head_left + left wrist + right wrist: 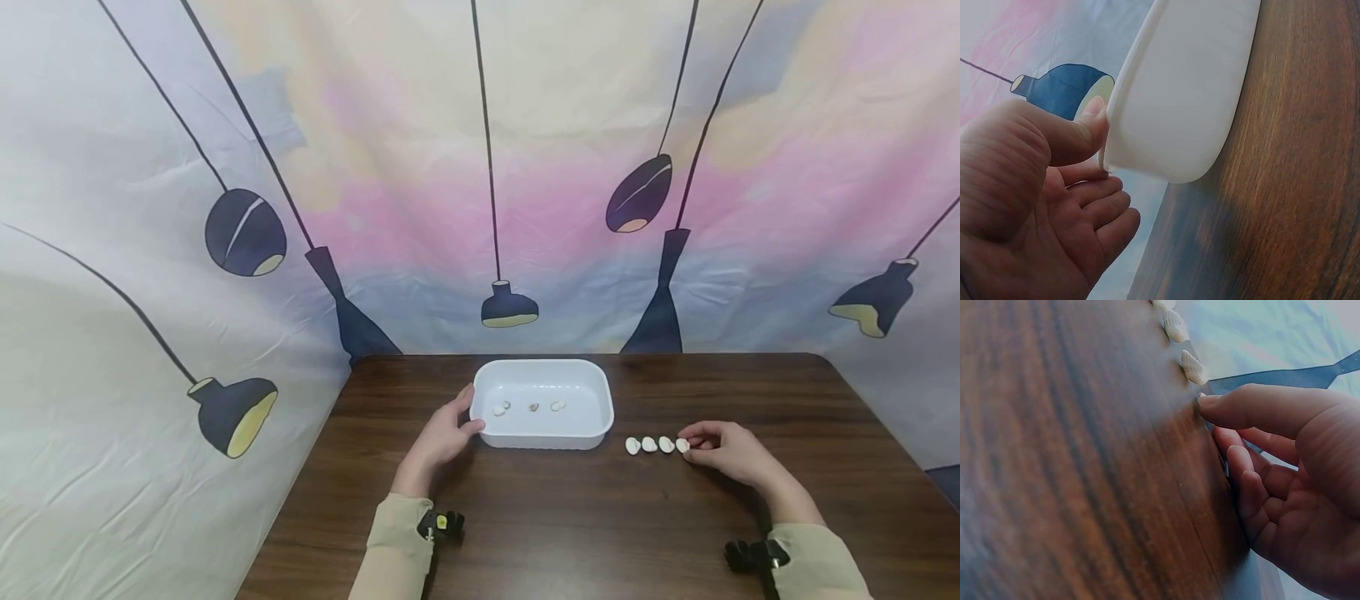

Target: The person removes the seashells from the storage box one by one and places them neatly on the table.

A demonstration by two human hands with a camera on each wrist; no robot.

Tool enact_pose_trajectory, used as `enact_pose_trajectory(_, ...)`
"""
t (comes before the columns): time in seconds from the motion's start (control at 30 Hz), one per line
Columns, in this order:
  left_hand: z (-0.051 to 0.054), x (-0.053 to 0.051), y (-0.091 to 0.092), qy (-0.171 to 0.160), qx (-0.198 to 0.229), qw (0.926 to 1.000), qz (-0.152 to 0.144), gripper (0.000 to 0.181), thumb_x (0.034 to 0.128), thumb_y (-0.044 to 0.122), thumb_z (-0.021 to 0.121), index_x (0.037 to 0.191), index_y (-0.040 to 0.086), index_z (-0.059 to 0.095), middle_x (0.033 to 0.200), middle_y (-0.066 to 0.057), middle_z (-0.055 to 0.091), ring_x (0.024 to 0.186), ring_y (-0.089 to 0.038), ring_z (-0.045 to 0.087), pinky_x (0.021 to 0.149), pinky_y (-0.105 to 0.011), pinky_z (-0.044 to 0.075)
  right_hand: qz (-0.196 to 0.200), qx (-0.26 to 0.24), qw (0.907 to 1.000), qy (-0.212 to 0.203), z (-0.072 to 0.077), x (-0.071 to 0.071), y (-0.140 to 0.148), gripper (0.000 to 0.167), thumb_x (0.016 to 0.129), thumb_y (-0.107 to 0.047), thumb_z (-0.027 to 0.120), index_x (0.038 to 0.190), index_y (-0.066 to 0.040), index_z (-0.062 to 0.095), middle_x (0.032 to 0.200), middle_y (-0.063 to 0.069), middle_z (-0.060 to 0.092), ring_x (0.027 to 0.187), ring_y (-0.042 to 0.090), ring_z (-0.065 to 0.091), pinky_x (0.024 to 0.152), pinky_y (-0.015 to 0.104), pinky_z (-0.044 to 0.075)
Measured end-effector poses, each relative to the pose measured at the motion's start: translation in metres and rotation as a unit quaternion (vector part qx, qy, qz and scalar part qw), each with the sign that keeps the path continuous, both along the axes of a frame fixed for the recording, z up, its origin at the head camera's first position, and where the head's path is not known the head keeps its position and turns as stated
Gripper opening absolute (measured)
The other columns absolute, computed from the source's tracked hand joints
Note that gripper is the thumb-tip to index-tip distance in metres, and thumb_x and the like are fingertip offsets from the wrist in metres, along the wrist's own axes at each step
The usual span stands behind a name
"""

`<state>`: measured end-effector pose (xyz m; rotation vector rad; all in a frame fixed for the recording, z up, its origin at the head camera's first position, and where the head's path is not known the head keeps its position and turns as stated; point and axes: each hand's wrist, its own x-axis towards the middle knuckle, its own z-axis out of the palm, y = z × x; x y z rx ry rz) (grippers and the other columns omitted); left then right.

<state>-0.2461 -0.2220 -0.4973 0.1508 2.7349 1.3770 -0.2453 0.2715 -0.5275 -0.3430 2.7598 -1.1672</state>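
Note:
A white rectangular tray [543,442] stands on the table with several small shells inside, among them a white one [557,406] and a brownish one [534,407]. My left hand [442,433] pinches the tray's left rim between thumb and index finger, as the left wrist view shows at the tray wall [1179,94]. Right of the tray, several white shells lie in a row, the leftmost [633,446] near its corner. My right hand [731,452] pinches the rightmost shell [682,446] by thumb and fingers; in the right wrist view that shell is mostly hidden behind the thumb, beside another shell [1193,367].
The dark wooden table [570,525] reaches back to a hanging cloth [555,167] printed with lamps. Another cloth side [112,467] borders the table on the left. A black wrist mount [442,524] sits on the left sleeve, another [757,555] on the right.

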Motion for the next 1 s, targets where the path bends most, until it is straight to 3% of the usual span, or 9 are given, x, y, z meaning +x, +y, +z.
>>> enact_pose_trajectory(1.0, 0.0007, 0.0017, 0.001, -0.008, -0.001, 1.0, 0.004, 0.07, 0.1057, 0.015, 0.067, 0.167, 0.005, 0.034, 0.174, -0.008, 0.03, 0.161, -0.03, 0.027, 0.129, -0.053, 0.024, -0.002, 0.02, 0.9997, -0.012, 0.0015, -0.0009, -0.0014, 0.039, 0.097, -0.025, 0.081, 0.125, 0.001, 0.076, 0.102, 0.002, 0.074, 0.089, 0.018, 0.064, 0.072, 0.033, 0.053)
